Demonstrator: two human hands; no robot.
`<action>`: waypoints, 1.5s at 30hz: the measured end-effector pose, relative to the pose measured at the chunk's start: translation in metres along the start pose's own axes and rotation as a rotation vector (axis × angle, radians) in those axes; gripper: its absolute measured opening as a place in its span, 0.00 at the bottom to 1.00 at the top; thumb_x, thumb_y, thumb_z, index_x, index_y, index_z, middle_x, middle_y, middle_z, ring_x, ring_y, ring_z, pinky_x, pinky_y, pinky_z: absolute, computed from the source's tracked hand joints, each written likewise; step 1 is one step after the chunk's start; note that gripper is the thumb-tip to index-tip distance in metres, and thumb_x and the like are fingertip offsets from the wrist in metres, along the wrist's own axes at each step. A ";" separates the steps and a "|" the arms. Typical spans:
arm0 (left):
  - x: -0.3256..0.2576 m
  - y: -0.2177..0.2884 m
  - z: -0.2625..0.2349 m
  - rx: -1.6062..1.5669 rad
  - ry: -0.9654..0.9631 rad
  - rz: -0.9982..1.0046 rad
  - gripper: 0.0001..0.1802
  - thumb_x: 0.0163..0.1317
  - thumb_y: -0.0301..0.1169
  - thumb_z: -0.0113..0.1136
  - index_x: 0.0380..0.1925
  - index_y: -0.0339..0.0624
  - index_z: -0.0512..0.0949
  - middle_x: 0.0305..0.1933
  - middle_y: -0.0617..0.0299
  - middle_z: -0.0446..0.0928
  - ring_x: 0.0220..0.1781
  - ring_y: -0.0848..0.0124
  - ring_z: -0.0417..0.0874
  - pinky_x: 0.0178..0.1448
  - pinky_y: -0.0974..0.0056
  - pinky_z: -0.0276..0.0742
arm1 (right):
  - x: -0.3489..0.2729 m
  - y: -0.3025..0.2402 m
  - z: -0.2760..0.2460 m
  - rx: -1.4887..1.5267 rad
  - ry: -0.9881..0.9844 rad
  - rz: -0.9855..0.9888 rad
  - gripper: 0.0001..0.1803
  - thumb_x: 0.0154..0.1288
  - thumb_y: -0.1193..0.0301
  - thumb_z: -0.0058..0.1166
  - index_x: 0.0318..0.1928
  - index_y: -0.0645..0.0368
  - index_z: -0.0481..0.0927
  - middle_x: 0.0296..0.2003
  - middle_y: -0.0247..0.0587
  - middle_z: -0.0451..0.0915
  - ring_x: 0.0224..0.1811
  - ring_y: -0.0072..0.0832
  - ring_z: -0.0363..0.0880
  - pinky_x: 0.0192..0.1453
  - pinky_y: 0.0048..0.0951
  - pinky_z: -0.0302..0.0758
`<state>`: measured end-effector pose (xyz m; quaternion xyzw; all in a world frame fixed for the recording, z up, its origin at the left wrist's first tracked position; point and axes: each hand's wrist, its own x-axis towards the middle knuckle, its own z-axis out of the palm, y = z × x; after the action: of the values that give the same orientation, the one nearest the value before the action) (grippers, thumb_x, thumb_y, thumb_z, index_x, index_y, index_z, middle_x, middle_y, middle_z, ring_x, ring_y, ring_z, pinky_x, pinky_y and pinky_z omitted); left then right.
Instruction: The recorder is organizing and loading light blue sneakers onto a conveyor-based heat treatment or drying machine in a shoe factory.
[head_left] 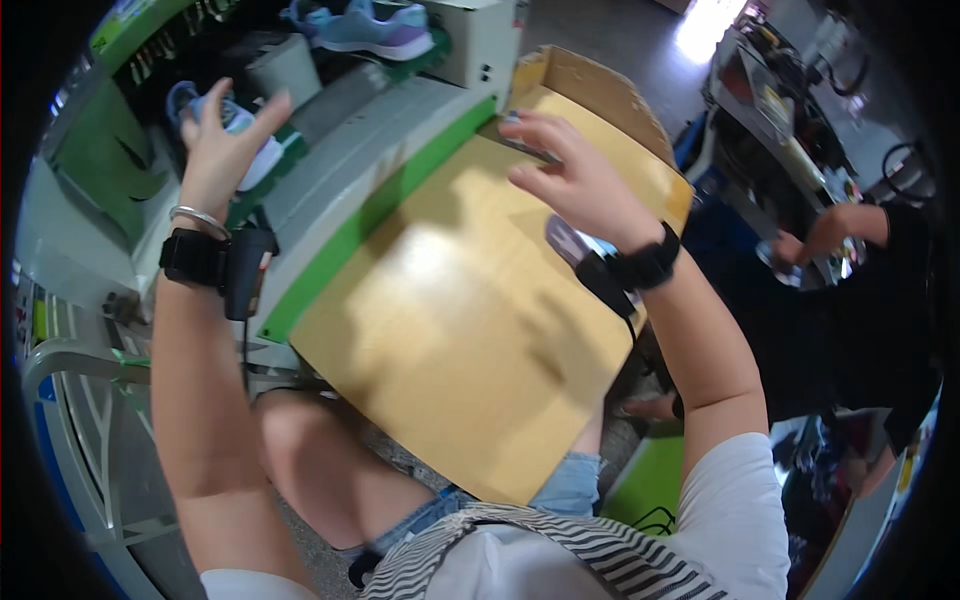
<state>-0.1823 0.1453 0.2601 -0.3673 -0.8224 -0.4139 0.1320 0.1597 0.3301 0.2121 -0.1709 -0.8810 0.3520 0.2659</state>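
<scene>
Both forearms rise from the near edge, elbows bent. The left hand [222, 140] is raised on the far left, palm open, fingers spread, holding nothing. The right hand [572, 175] reaches farther in, fingers loosely curled and parted. Each wrist wears a black strap.

Large flat brown corrugated cardboard box [460, 320]: rectangular, plain tan surface, tilted across the person's lap against the green-edged grey conveyor bench [345, 190], one flap raised at its far end.
</scene>
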 end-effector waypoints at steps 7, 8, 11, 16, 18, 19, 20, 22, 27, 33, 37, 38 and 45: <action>0.012 -0.037 0.004 0.262 0.330 0.151 0.51 0.54 0.50 0.76 0.74 0.47 0.63 0.79 0.33 0.47 0.80 0.39 0.53 0.80 0.48 0.54 | -0.145 0.035 -0.050 -0.179 0.137 0.374 0.25 0.67 0.65 0.64 0.61 0.63 0.77 0.57 0.51 0.79 0.60 0.44 0.78 0.66 0.37 0.72; -0.008 -0.009 0.017 0.301 0.432 0.186 0.49 0.56 0.51 0.74 0.74 0.50 0.63 0.80 0.35 0.47 0.81 0.39 0.51 0.81 0.44 0.52 | -0.164 0.052 -0.045 -0.252 0.185 0.446 0.33 0.65 0.63 0.66 0.65 0.67 0.73 0.60 0.55 0.77 0.64 0.47 0.76 0.69 0.38 0.71; -0.071 0.041 0.039 0.061 0.218 0.451 0.43 0.60 0.44 0.71 0.74 0.55 0.64 0.82 0.43 0.48 0.82 0.39 0.46 0.80 0.36 0.45 | -0.184 0.092 -0.013 -0.050 0.186 0.515 0.39 0.65 0.63 0.66 0.71 0.68 0.66 0.62 0.59 0.77 0.65 0.52 0.75 0.70 0.41 0.70; -0.174 0.050 0.080 0.165 -0.363 0.389 0.52 0.57 0.43 0.75 0.78 0.51 0.56 0.82 0.40 0.48 0.84 0.41 0.44 0.83 0.44 0.43 | -0.173 0.083 0.041 -0.172 0.110 0.199 0.33 0.66 0.70 0.62 0.69 0.62 0.69 0.58 0.61 0.77 0.60 0.56 0.77 0.66 0.45 0.73; -0.195 0.031 0.083 -0.063 -0.620 0.207 0.56 0.55 0.43 0.77 0.78 0.47 0.54 0.81 0.42 0.51 0.84 0.46 0.48 0.84 0.48 0.44 | -0.154 0.054 0.052 -0.095 -0.110 -0.151 0.34 0.63 0.72 0.62 0.69 0.62 0.69 0.58 0.59 0.78 0.62 0.56 0.75 0.69 0.48 0.70; -0.202 0.014 0.083 -0.246 -0.780 0.109 0.56 0.54 0.42 0.78 0.78 0.44 0.54 0.80 0.43 0.53 0.83 0.48 0.51 0.83 0.50 0.46 | -0.149 0.048 0.056 -0.258 -0.180 -0.306 0.33 0.62 0.73 0.62 0.68 0.61 0.70 0.60 0.58 0.77 0.65 0.56 0.72 0.70 0.49 0.68; -0.212 0.005 0.082 -0.438 -0.940 0.008 0.57 0.53 0.42 0.79 0.78 0.42 0.54 0.80 0.43 0.56 0.83 0.51 0.54 0.83 0.53 0.48 | -0.145 0.046 0.057 -0.427 -0.249 -0.454 0.33 0.61 0.74 0.62 0.68 0.60 0.71 0.62 0.57 0.75 0.67 0.56 0.70 0.72 0.50 0.66; -0.240 -0.004 0.066 -0.518 -1.437 -0.184 0.56 0.53 0.37 0.79 0.77 0.36 0.54 0.76 0.45 0.62 0.79 0.57 0.61 0.81 0.58 0.56 | -0.130 0.058 0.054 -0.329 -0.290 -0.303 0.31 0.62 0.76 0.57 0.68 0.53 0.72 0.70 0.53 0.68 0.73 0.56 0.62 0.77 0.50 0.60; -0.300 0.024 0.045 -0.563 -0.956 -0.245 0.46 0.61 0.29 0.70 0.75 0.35 0.56 0.69 0.44 0.69 0.71 0.59 0.71 0.73 0.58 0.67 | -0.043 0.127 0.009 -0.397 0.154 0.181 0.38 0.58 0.80 0.55 0.72 0.49 0.69 0.74 0.52 0.62 0.75 0.54 0.58 0.79 0.47 0.60; -0.321 0.005 0.028 -0.610 -0.474 -0.472 0.40 0.66 0.27 0.64 0.74 0.33 0.56 0.68 0.46 0.69 0.70 0.59 0.71 0.73 0.57 0.67 | -0.001 0.125 0.000 -0.818 -0.372 0.332 0.43 0.53 0.76 0.64 0.72 0.50 0.67 0.72 0.55 0.62 0.75 0.55 0.59 0.78 0.47 0.61; -0.328 -0.021 0.030 -0.486 -0.306 -0.467 0.44 0.65 0.25 0.62 0.76 0.35 0.50 0.73 0.43 0.61 0.73 0.56 0.67 0.76 0.57 0.63 | -0.015 0.114 0.010 -1.034 -0.305 0.026 0.42 0.38 0.69 0.77 0.59 0.54 0.74 0.62 0.51 0.70 0.75 0.52 0.59 0.79 0.47 0.58; -0.329 -0.019 0.030 -0.587 -0.348 -0.459 0.50 0.62 0.29 0.66 0.78 0.37 0.46 0.74 0.42 0.56 0.76 0.52 0.62 0.77 0.56 0.61 | -0.017 0.110 0.007 -1.076 -0.272 -0.117 0.40 0.35 0.67 0.78 0.55 0.55 0.75 0.59 0.50 0.71 0.74 0.50 0.61 0.79 0.48 0.57; -0.340 -0.022 0.032 -0.408 -0.361 -0.261 0.61 0.57 0.33 0.74 0.79 0.38 0.40 0.77 0.43 0.50 0.79 0.53 0.56 0.80 0.53 0.56 | -0.032 0.089 0.008 -0.976 -0.430 -0.104 0.38 0.39 0.64 0.78 0.54 0.55 0.74 0.54 0.50 0.75 0.68 0.48 0.70 0.73 0.46 0.66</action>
<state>0.0418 -0.0066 0.0502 -0.3453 -0.7727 -0.5118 -0.1472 0.1902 0.3716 0.1330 -0.1550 -0.9842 -0.0850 -0.0137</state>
